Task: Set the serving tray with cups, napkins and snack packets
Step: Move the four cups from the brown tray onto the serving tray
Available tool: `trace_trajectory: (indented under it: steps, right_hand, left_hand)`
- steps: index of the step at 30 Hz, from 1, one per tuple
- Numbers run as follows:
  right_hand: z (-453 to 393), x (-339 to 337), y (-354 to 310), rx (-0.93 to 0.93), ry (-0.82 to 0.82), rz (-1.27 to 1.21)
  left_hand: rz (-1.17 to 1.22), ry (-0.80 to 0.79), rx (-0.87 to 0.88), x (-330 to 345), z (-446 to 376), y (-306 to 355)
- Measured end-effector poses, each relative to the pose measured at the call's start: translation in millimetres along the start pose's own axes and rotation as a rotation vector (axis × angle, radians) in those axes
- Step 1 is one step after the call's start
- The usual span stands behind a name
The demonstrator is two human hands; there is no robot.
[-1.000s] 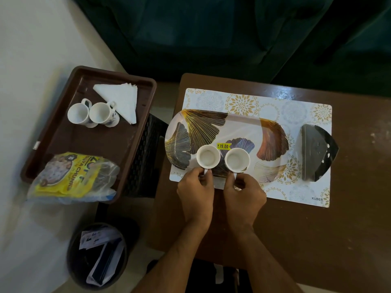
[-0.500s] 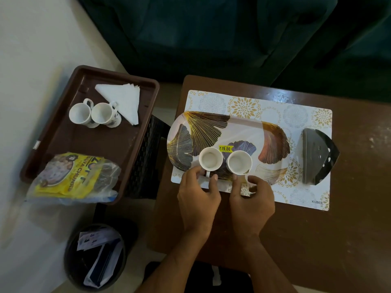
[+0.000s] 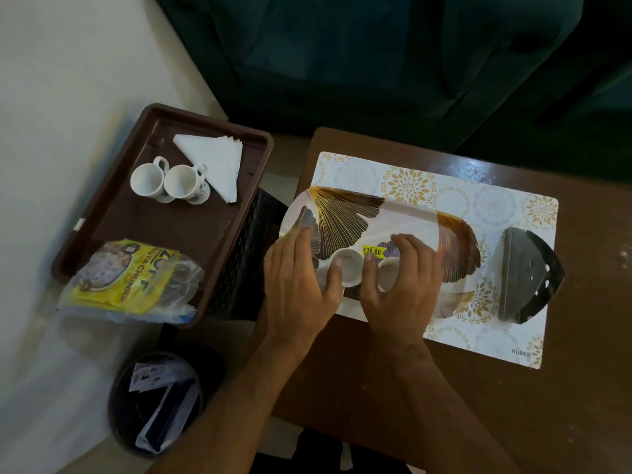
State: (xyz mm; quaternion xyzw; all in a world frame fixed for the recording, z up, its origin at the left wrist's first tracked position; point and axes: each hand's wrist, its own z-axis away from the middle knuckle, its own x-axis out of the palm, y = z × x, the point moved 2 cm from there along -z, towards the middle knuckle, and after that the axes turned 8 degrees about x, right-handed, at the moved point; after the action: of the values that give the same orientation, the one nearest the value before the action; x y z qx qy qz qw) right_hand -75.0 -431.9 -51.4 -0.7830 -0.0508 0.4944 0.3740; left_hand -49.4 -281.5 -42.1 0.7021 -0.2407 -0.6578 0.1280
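Cups (image 3: 167,182) that remain sit side by side in the brown tray (image 3: 143,234), well off to the left and beyond our left hand (image 3: 301,282), napkins (image 3: 215,165) just past them. That hand, fingers spread and holding nothing, is nearer; our right hand (image 3: 403,282) hovers open over the two cups already on the serving tray (image 3: 345,213).
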Motion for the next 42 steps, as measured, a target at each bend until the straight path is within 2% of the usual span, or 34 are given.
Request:
trace_trajectory:
  steps: [11,25,29,37,42]
  right_hand:
    - [-35,62,-53,-0.104,-0.252,0.059]
    - [-29,170,-178,-0.16,-0.363,0.055]
    - [-30,202,-215,-0.17,-0.364,0.025]
    - [-36,252,-241,-0.261,-0.616,0.072]
    - [-33,254,-236,-0.274,-0.591,0.072]
  left_hand:
    - [-0.105,0.044,-0.042,-41,-46,-69]
    - [-0.1,0.095,-0.096,-108,-100,-201]
    - [-0.094,0.078,-0.094,-121,-124,-239]
    - [0.01,-0.051,-0.008,-117,-151,-290]
    - [0.102,-0.097,-0.002,-116,-150,-298]
